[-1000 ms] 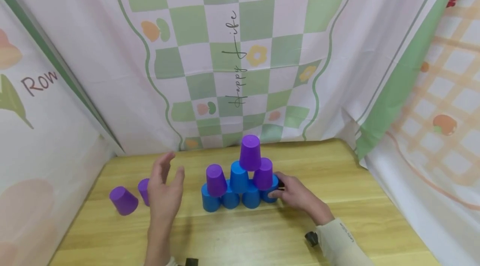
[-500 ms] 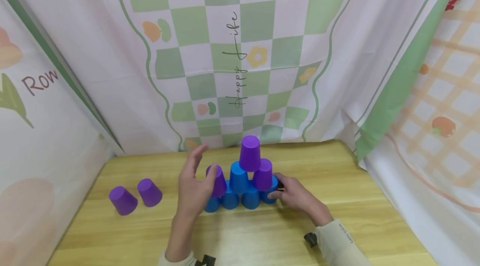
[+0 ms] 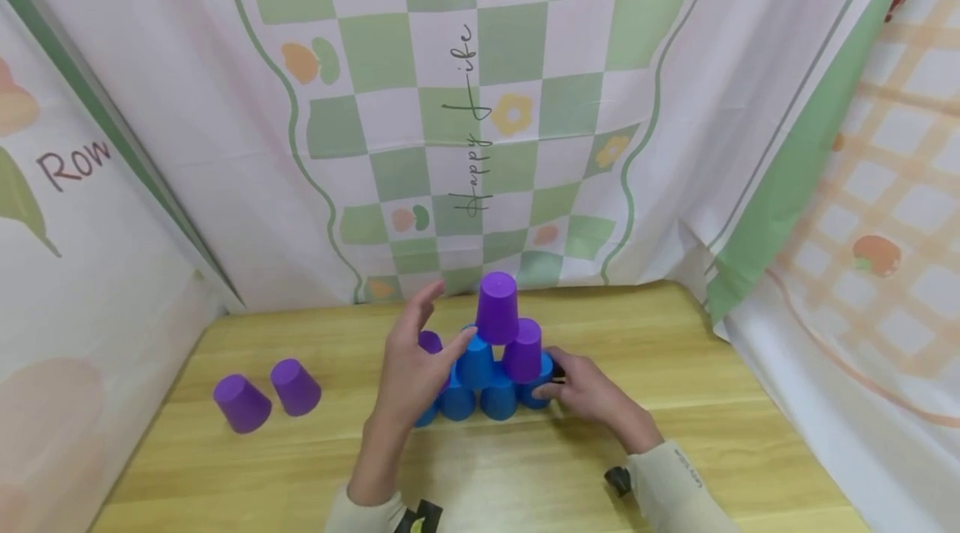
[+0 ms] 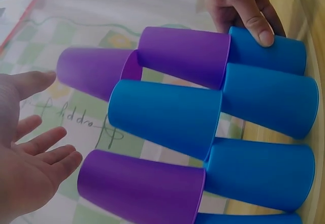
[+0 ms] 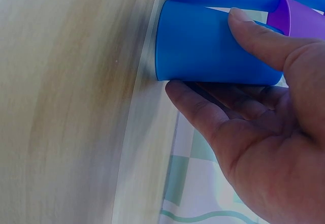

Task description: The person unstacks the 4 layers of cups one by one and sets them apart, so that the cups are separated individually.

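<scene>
Upside-down cups stand stacked in a pyramid. Several blue cups [image 3: 498,399] form its bottom row. The middle row has a purple cup [image 4: 142,186], a blue cup [image 4: 165,115] and another purple cup [image 3: 522,351]. One purple cup [image 3: 498,308] tops the right pair. My right hand [image 3: 588,389] grips the rightmost bottom blue cup [image 5: 216,46], thumb on its near side and fingers behind. My left hand [image 3: 416,374] is raised before the left side, fingers spread and holding nothing. Its thumb tip is close to the top cup; whether they touch I cannot tell. It partly hides the leftmost cups.
Two more purple cups stand upside down at the left of the wooden table [image 3: 480,483], one nearer the edge [image 3: 242,404] and one beside it [image 3: 296,387]. A patterned curtain [image 3: 480,141] hangs behind the table, and cloth hangs at both sides.
My left hand has moved right, from beside the two loose purple cups to the pyramid's left side. My right hand has stayed on the blue cup, and the stack stands as before.
</scene>
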The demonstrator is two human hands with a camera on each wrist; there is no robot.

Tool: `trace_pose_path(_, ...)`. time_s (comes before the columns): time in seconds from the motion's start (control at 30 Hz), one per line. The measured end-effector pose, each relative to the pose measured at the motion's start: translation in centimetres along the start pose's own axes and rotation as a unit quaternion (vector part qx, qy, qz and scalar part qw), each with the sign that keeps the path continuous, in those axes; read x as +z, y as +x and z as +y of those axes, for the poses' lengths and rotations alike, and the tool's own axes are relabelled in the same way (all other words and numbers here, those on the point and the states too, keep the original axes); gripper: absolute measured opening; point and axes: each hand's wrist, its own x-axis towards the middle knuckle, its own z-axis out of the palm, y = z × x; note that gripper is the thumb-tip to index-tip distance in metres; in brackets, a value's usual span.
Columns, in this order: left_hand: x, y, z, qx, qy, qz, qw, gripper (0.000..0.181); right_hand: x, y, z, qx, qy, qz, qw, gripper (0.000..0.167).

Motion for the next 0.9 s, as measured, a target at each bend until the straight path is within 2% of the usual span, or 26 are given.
trace_pose_path(0.47, 3.0, 1.6, 0.9, -0.015, -0.015, -0.058, 0.9981, 0.081, -0.1, -0.1, 0.1, -0.011, -0.002, 0.006, 0.9999, 0.048)
trace_pose_path(0.6, 3.5, 1.7, 0.9, -0.021, -0.016, -0.072, 0.9971, 0.083, -0.1, -0.1, 0.2, -0.024, 0.0, 0.002, 0.9997, 0.047)
trace_pose_path(0.9, 4.2, 1.7, 0.5, -0.024, -0.022, -0.09, 0.9954, 0.087, 0.0, -0.1, 0.1, -0.016, 0.007, -0.006, 0.9998, 0.05)
